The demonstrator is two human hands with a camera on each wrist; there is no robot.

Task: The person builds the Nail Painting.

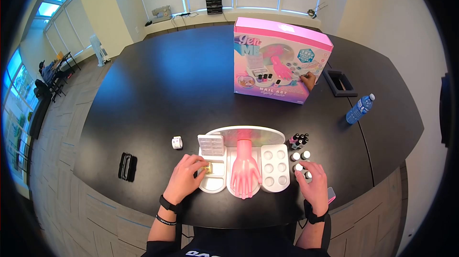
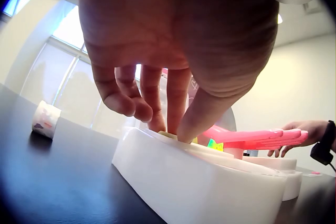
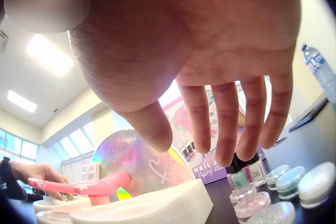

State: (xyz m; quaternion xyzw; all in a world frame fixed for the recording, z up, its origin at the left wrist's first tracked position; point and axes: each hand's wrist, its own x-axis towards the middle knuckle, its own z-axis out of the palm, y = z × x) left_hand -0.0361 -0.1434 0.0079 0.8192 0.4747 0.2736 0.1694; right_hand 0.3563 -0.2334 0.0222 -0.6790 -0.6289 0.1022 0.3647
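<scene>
In the head view, my left hand [image 1: 184, 179] is at the left compartments of a white tray [image 1: 212, 185], touching a small gold-yellow item [image 1: 209, 168]. The left wrist view shows that hand's [image 2: 178, 35] thumb and fingertips pinching a yellowish edge [image 2: 167, 134], mostly hidden. A pink model hand [image 1: 244, 168] lies palm down at the tray's middle, before an iridescent backboard [image 3: 142, 158]. Right of the tray, my right hand [image 1: 313, 185] hangs over small white-lidded jars [image 1: 295, 157]. Its fingers [image 3: 227, 124] are relaxed and apart, holding nothing in the right wrist view.
Polish bottles [image 1: 300, 140] stand behind the jars. A pink box [image 1: 282, 61], a black holder [image 1: 340, 84] and a water bottle [image 1: 359, 109] are farther back. At left are a sticker roll [image 1: 177, 142] and a black case [image 1: 127, 166]. A pink-edged object [image 1: 331, 195] lies by my right wrist.
</scene>
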